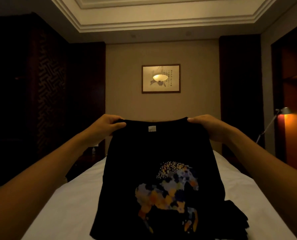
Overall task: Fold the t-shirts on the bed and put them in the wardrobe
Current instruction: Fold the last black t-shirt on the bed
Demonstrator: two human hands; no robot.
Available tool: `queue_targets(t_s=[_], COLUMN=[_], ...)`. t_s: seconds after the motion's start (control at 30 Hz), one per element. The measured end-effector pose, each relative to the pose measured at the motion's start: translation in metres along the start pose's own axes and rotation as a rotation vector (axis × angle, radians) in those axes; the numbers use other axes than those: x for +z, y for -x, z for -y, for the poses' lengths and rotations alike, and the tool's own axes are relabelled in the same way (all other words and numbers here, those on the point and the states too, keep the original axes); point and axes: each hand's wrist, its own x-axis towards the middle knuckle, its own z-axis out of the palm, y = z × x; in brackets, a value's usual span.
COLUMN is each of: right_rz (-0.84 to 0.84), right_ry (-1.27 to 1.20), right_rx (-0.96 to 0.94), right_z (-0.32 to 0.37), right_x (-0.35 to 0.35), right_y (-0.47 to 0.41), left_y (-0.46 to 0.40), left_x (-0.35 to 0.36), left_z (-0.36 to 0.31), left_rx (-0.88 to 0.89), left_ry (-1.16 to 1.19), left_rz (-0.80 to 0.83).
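Head view: left hand (106, 125) and right hand (208, 126) pinch the black printed cotton t-shirt (161, 170) by its shoulders; its length hangs below the fingers onto the white bed (66, 205).

Dim room, warm light. Beige back wall (127, 80) carries a framed picture (161, 78), its glass reflecting a bowl-shaped ceiling lamp. Stepped white ceiling moulding (161, 23) runs around the top. Dark wood panels (240, 92) flank the wall on both sides; the left one (50, 84) has a carved lattice pattern. Far right: reddish wooden shelving (295, 75), lit orange by a metal swing-arm lamp (282, 110) just beside it. White bed sheet (71, 196) fills the lower part of the view. Small bottle (93, 150) on a dark nightstand, left of the bed.
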Motion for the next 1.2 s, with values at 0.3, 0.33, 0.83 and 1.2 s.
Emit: queue_targets(t_s=[0.3, 0.33, 0.83, 1.2], right_rz=[-0.216, -0.23, -0.323, -0.374], right_ry=[-0.148, -0.137, -0.021, 0.328], right_rx=[-0.201, -0.209, -0.227, -0.28], right_z=[0.003, 0.003, 0.002, -0.016], right_x=[0.005, 0.006, 0.009, -0.003], right_y=[-0.001, 0.0, 0.0, 0.015], left_y=[0.013, 0.015, 0.003, -0.002], left_x=[0.005, 0.008, 0.067, 0.045], left_z=[0.033, 0.034, 0.043, 0.027], left_rx=[-0.116, -0.126, -0.29, 0.147], left_ry=[0.369, 0.378, 0.294, -0.505], left_rz=[0.157, 0.146, -0.292, -0.504])
